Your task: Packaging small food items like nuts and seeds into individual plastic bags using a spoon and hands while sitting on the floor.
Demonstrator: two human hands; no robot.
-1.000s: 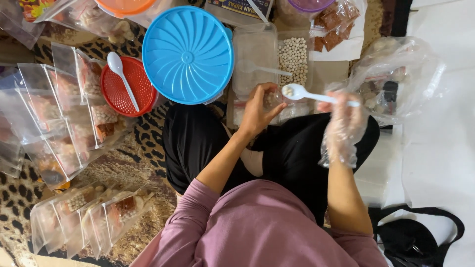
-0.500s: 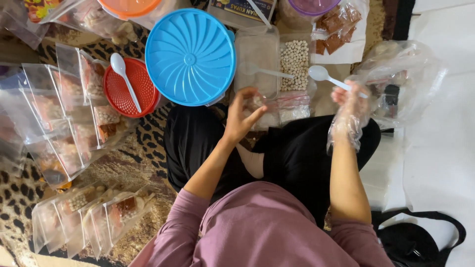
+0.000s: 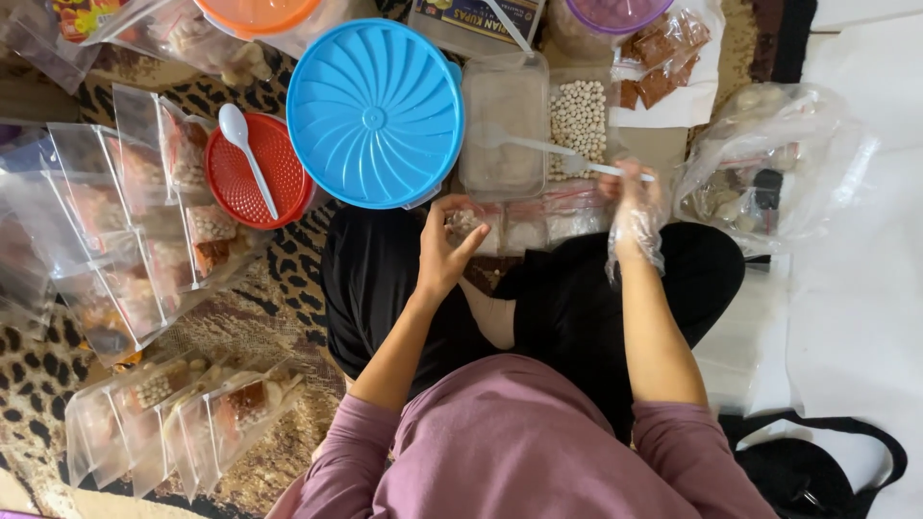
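A: What does the left hand hold?

B: Its grip is closed on a small clear plastic pouch with pale pieces inside, held up above the lap, just below the round blue ribbed plastic lid.

A: And the right hand?

B: It wears a loose clear plastic glove and grasps the handle of a white plastic spoon. The spoon's bowl reaches into a clear rectangular plastic tub, which stands just beside a second clear tub of small round cream-coloured balls.

A: What lies to the person's left?

B: A round red perforated plastic lid with another white plastic spoon resting on it, touching the blue lid's edge. Beyond it, rows of filled clear plastic pouches overlap on the leopard-print rug.

A: And to the right?

B: A large crumpled clear plastic bag lies near the gloved hand, on the white floor.
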